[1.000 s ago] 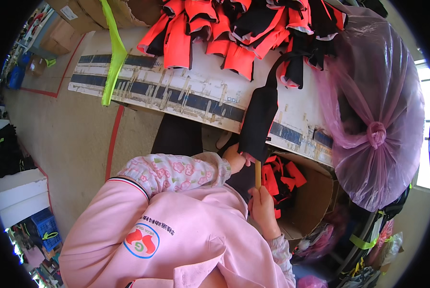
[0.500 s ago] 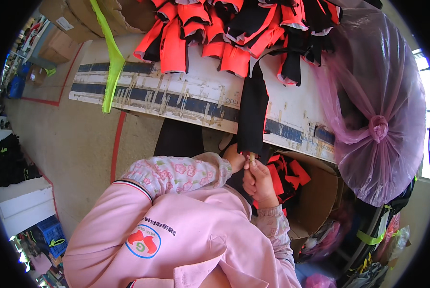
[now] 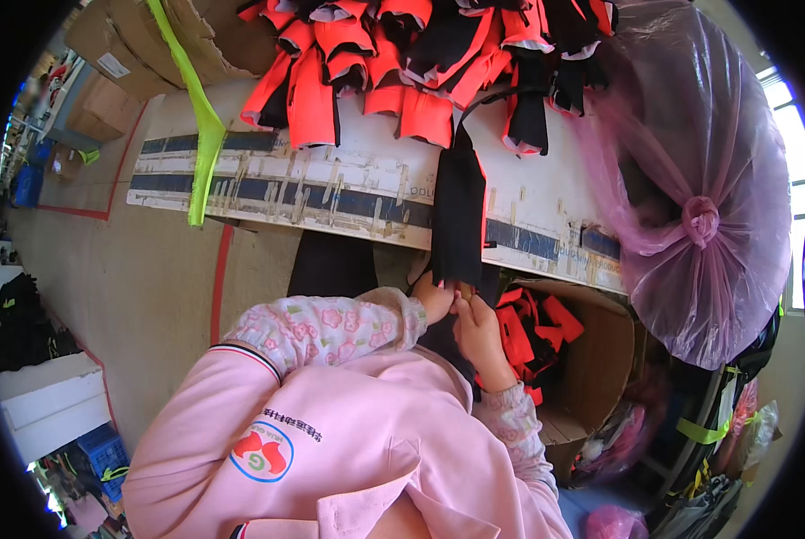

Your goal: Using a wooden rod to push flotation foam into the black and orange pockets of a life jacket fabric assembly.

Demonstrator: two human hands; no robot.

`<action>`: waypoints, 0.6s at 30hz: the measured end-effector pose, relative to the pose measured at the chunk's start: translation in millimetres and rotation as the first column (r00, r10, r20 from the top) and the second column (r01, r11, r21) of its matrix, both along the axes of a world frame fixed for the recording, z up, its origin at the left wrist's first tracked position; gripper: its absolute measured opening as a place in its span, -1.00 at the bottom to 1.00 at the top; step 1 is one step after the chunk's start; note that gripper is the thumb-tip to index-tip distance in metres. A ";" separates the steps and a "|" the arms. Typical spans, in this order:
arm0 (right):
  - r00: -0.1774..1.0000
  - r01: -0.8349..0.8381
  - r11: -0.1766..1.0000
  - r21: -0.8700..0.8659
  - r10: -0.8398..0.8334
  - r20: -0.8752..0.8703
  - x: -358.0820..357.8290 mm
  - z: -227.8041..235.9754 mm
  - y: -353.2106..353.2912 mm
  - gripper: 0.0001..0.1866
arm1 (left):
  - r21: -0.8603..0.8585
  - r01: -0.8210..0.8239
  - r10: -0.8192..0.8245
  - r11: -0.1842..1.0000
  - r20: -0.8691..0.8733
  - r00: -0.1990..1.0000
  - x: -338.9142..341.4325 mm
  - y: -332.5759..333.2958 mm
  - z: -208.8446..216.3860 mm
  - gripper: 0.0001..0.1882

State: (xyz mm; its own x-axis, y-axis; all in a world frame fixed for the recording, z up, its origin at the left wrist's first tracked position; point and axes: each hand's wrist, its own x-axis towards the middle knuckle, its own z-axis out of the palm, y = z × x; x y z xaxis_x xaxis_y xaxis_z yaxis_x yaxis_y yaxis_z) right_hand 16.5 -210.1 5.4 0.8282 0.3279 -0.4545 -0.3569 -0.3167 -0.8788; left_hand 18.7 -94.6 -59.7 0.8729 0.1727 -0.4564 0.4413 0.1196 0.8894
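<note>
A black fabric strip with an orange-red edge [image 3: 459,216] hangs over the near edge of the table, its far end narrowing to a thin black strap. At its lower end, my left hand [image 3: 434,297] is closed on the fabric from the left. Just to the right, my right hand [image 3: 481,331] pinches a short tan stick-like piece [image 3: 465,291] at the strip's end. How far this piece reaches into the fabric is hidden. Beyond the hands, a pile of orange-red and black fabric pieces [image 3: 315,103] lies on the table.
The white table board [image 3: 277,190] has worn blue stripes. A neon yellow strap [image 3: 206,144] hangs over its left part. A knotted pink plastic bag [image 3: 700,220] bulges at the right. Below it, an open cardboard box [image 3: 591,377] holds more orange-red and black pieces [image 3: 537,328].
The view has shifted slightly, so the table and strip sit a little further left. My right hand has moved up closer to the strip's end, and both hands keep their hold.
</note>
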 end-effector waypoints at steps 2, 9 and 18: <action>0.996 0.013 1.000 0.003 -0.013 -0.084 -4.3 23.3 -9.1 -0.76 | 0.127 0.065 -0.075 0.990 0.078 0.994 -3.6 1.3 -7.7 -0.73; 0.862 0.233 0.933 0.275 -0.067 -0.502 -70.1 52.0 -55.6 -0.75 | -0.188 0.002 -0.001 0.982 0.007 1.000 6.5 -3.4 4.6 -0.66; 0.820 0.439 0.844 0.308 -0.236 -0.521 -15.4 34.7 -6.8 -0.76 | -0.268 0.021 0.010 0.963 0.115 0.993 7.0 -4.0 -2.2 -0.78</action>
